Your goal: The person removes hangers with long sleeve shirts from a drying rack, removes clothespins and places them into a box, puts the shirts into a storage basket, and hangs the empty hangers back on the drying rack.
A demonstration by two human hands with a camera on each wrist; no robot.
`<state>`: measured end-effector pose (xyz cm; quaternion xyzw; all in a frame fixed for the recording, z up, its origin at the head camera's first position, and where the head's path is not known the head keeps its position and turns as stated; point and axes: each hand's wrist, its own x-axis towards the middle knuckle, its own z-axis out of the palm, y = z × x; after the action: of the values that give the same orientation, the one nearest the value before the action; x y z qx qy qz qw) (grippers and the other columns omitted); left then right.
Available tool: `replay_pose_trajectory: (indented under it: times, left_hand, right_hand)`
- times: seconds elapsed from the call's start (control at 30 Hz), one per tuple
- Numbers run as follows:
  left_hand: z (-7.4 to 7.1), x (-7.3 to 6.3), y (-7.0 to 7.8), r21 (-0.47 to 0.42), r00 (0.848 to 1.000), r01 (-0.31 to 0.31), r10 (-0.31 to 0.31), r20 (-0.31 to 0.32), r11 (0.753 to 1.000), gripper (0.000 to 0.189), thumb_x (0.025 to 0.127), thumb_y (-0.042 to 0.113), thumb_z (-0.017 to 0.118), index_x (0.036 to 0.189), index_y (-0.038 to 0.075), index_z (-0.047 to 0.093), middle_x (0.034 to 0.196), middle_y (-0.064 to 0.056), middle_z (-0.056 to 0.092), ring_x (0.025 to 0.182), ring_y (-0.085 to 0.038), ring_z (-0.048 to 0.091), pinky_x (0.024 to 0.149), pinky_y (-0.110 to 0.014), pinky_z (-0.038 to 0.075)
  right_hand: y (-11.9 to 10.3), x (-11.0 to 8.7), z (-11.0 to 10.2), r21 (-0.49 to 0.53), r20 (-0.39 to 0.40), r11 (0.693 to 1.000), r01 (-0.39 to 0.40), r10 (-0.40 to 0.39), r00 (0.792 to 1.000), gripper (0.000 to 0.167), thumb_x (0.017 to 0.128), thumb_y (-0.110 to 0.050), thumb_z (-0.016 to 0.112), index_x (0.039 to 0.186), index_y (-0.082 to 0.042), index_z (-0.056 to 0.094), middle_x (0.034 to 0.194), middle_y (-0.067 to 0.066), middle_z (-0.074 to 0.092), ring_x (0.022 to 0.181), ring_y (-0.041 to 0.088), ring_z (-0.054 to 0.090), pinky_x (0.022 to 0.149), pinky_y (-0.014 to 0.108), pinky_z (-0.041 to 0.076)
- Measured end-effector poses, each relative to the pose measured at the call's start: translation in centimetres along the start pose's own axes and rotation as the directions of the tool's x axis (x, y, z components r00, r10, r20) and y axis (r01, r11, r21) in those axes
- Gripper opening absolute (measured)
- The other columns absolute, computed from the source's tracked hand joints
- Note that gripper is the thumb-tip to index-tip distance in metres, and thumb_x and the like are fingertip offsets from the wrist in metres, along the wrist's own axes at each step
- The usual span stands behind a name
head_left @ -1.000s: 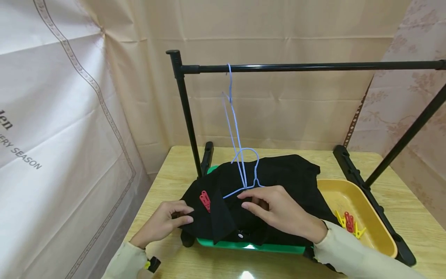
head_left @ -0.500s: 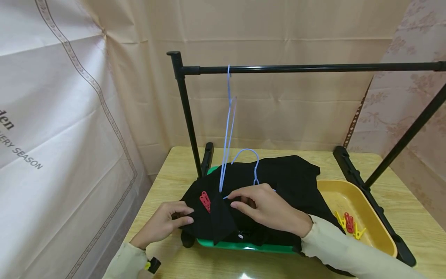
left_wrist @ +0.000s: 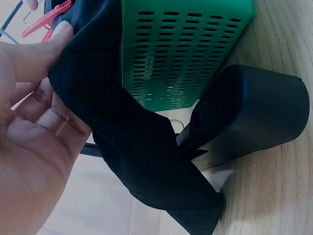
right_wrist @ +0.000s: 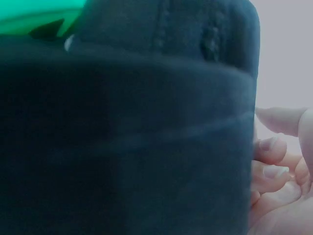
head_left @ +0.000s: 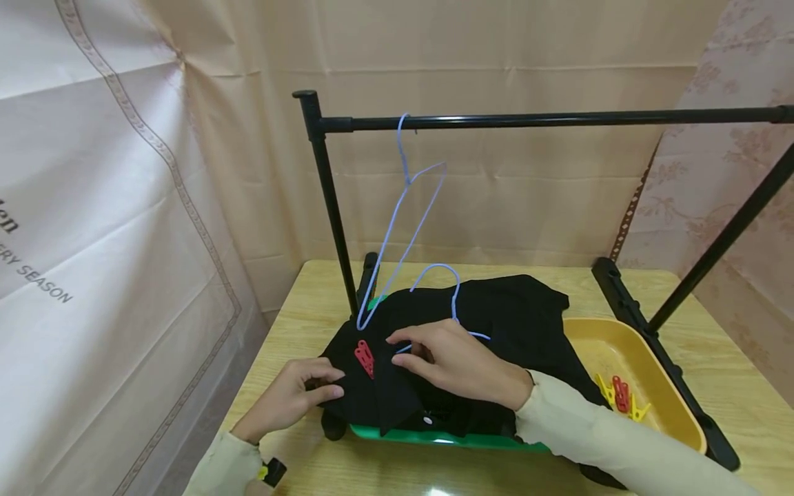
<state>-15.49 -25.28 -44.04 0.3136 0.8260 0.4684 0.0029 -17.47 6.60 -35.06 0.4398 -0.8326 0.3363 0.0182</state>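
A black shirt (head_left: 527, 324) lies spread over a green basket (head_left: 459, 441), with a blue wire hanger (head_left: 442, 266) partly inside it. My left hand (head_left: 288, 396) pinches the shirt's left edge between thumb and fingers; the left wrist view shows the cloth (left_wrist: 132, 127) drooping from that grip. On the shirt beside this hand sits a red clothespin (head_left: 364, 358). My right hand (head_left: 459, 362) is over the middle of the shirt, thumb and forefinger spread apart just right of the clothespin, nothing between them. Behind it, part of the hanger is hidden.
Another blue hanger (head_left: 404, 165) dangles from the black rack bar (head_left: 527, 120), its lower end close over the shirt. To the right, a yellow tray (head_left: 595, 348) contains red and yellow clothespins (head_left: 622, 396). A black rack foot (left_wrist: 264, 112) stands beside the perforated basket.
My right hand has shifted left across the shirt toward the red clothespin. The dangling hanger has swung left and turned, showing wider. My left hand stays in place.
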Motion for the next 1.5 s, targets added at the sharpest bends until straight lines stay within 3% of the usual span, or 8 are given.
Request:
replay_pose_trajectory:
  times: [0.23, 0.6, 0.8, 0.97, 1.03, 1.17, 1.43, 1.5]
  left_hand:
    - [-0.1, -0.2, 0.1, -0.006, 1.000, -0.003, 0.003, -0.006, 1.000, 0.015, 0.096, 0.015, 0.074, 0.110, 0.015, 0.079, 0.084, 0.008, 0.067, 0.068, -0.006, 0.056, 0.059, -0.031, 0.051]
    - [-0.2, 0.1, 0.2, 0.012, 1.000, 0.005, -0.005, 0.006, 1.000, 0.016, 0.096, 0.016, 0.074, 0.111, 0.014, 0.079, 0.085, 0.008, 0.066, 0.070, -0.007, 0.057, 0.062, -0.029, 0.051]
    - [-0.1, 0.2, 0.3, -0.006, 1.000, -0.009, 0.009, 0.013, 1.000, 0.017, 0.096, 0.015, 0.074, 0.112, 0.012, 0.079, 0.085, 0.007, 0.066, 0.069, -0.006, 0.055, 0.061, -0.027, 0.050]
    - [-0.2, 0.2, 0.3, -0.009, 1.000, -0.007, 0.007, 0.004, 1.000, 0.019, 0.096, 0.014, 0.073, 0.114, 0.011, 0.079, 0.086, 0.007, 0.068, 0.069, -0.006, 0.055, 0.060, -0.030, 0.051]
    - [-0.1, 0.2, 0.4, -0.007, 1.000, -0.003, 0.003, 0.003, 1.000, 0.019, 0.096, 0.015, 0.073, 0.114, 0.011, 0.079, 0.087, 0.007, 0.068, 0.069, -0.006, 0.056, 0.061, -0.030, 0.052]
    - [-0.1, 0.1, 0.5, -0.010, 1.000, -0.002, 0.002, 0.009, 1.000, 0.019, 0.096, 0.016, 0.074, 0.114, 0.011, 0.079, 0.088, 0.007, 0.069, 0.070, -0.006, 0.057, 0.062, -0.029, 0.052]
    - [-0.1, 0.1, 0.6, -0.004, 1.000, 0.010, -0.010, 0.005, 1.000, 0.019, 0.096, 0.018, 0.074, 0.114, 0.013, 0.079, 0.088, 0.007, 0.068, 0.072, -0.008, 0.058, 0.064, -0.029, 0.052]
    - [-0.1, 0.1, 0.6, -0.003, 1.000, 0.016, -0.016, 0.006, 1.000, 0.019, 0.096, 0.019, 0.074, 0.113, 0.014, 0.079, 0.088, 0.007, 0.068, 0.073, -0.008, 0.059, 0.064, -0.029, 0.052]
  right_hand:
    - [-0.1, 1.6, 0.7, -0.073, 0.042, 0.997, -0.020, 0.023, 0.999, 0.036, 0.102, -0.030, 0.068, 0.128, -0.005, 0.070, 0.067, -0.016, 0.054, 0.053, -0.001, 0.046, 0.055, 0.022, 0.045]
    - [-0.4, 2.5, 1.3, -0.177, 0.089, 0.984, -0.023, 0.039, 0.995, 0.032, 0.099, -0.031, 0.071, 0.122, -0.008, 0.074, 0.060, -0.015, 0.052, 0.051, 0.000, 0.046, 0.047, 0.022, 0.037]
    - [-0.4, 2.6, 1.5, -0.229, 0.090, 0.973, 0.022, -0.001, 0.996, 0.029, 0.099, -0.029, 0.073, 0.118, -0.008, 0.076, 0.087, -0.006, 0.073, 0.056, -0.003, 0.049, 0.046, 0.019, 0.037]
    - [-0.6, 2.9, 1.7, -0.278, 0.079, 0.960, 0.019, 0.003, 0.997, 0.038, 0.099, -0.031, 0.072, 0.127, -0.005, 0.070, 0.065, -0.008, 0.061, 0.048, -0.001, 0.043, 0.042, 0.020, 0.032]
    - [-0.6, 2.9, 1.7, -0.283, 0.084, 0.958, 0.035, -0.012, 0.996, 0.033, 0.099, -0.030, 0.072, 0.124, -0.007, 0.073, 0.069, -0.008, 0.064, 0.051, -0.002, 0.045, 0.044, 0.020, 0.034]
    - [-0.6, 2.8, 2.0, -0.291, 0.103, 0.951, 0.101, -0.074, 0.992, 0.016, 0.097, -0.025, 0.075, 0.109, -0.015, 0.079, 0.091, -0.008, 0.073, 0.066, -0.003, 0.054, 0.053, 0.017, 0.041]
    - [-1.2, 3.0, 2.3, -0.394, 0.044, 0.909, 0.132, -0.125, 0.991, 0.028, 0.091, -0.028, 0.081, 0.116, -0.018, 0.076, 0.079, -0.007, 0.057, 0.056, 0.002, 0.040, 0.045, 0.019, 0.030]
    - [-1.2, 3.2, 2.5, -0.397, 0.033, 0.905, 0.154, -0.154, 0.988, 0.023, 0.091, -0.029, 0.081, 0.112, -0.020, 0.077, 0.080, -0.007, 0.055, 0.055, 0.002, 0.038, 0.046, 0.018, 0.029]
